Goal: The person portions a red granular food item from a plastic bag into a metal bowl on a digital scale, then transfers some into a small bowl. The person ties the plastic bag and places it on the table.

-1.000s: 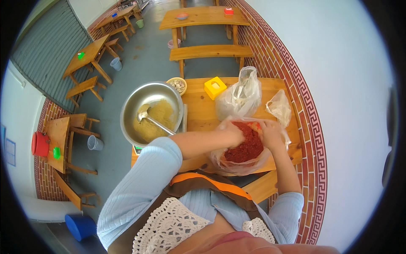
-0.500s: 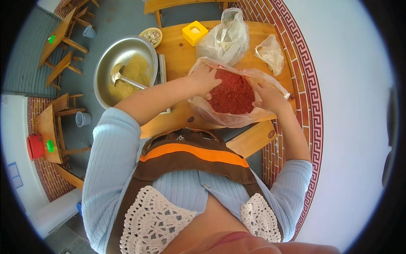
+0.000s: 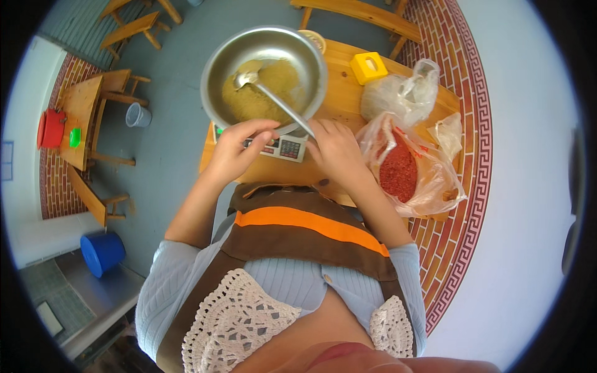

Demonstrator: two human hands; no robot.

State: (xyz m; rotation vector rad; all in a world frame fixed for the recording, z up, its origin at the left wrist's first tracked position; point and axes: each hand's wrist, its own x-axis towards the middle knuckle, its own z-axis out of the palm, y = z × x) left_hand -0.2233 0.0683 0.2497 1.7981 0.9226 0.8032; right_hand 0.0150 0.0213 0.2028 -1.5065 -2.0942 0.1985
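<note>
A wide steel bowl [image 3: 314,93] holds yellowish-brown powder [image 3: 273,81] and stands on a digital scale [image 3: 291,148]. Inside it lies the head of a metal ladle [image 3: 264,91], its handle crossing the near right rim. My right hand [image 3: 339,149] is closed at the handle's end, with the handle running in between thumb and fingers. At the near left rim, my left hand [image 3: 239,149] has its fingers stretched out and thumb apart; whether it touches the bowl I cannot tell. A clear plastic bag [image 3: 438,193] with coarse red powder [image 3: 398,171] sits open right of my right hand.
On the wooden table [image 3: 339,68] are a yellow tissue box [image 3: 368,67], another clear bag [image 3: 404,96], a crumpled bag [image 3: 448,133] and a small bowl [image 3: 315,40] partly behind the steel one. A brick-patterned wall [image 3: 466,81] borders the right side. Benches and a blue bucket [image 3: 102,253] stand left.
Both hands have left the bag of red powder and moved left to the steel bowl's near rim. My view has turned left, and the scale's front now shows.
</note>
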